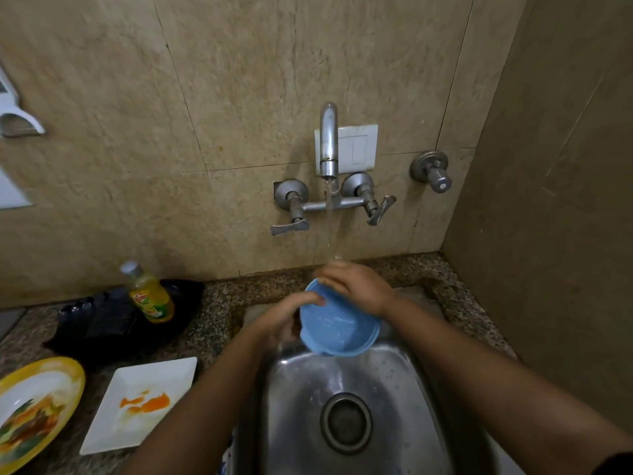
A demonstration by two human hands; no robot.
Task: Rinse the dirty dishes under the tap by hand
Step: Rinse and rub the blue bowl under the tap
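Observation:
A blue plastic bowl (pixel 337 329) is tilted over the steel sink (pixel 301 399), its inside facing me and wet. My left hand (pixel 286 318) grips its left rim, fingers curled over the edge. My right hand (pixel 356 286) holds the far upper rim from the right, with the tap's water stream landing on its back. The wall tap (pixel 329 142) is running. On the counter to the left lie a white square plate (pixel 144 402) smeared with orange sauce and a yellow-rimmed round plate (pixel 34 406) with food residue.
A yellow dish-soap bottle (pixel 149 293) stands on a black tray (pixel 113 320) left of the sink. Two tap levers (pixel 289 228) stick out from the wall below the spout. A side wall closes in on the right. The drain (pixel 346 421) sits mid-sink.

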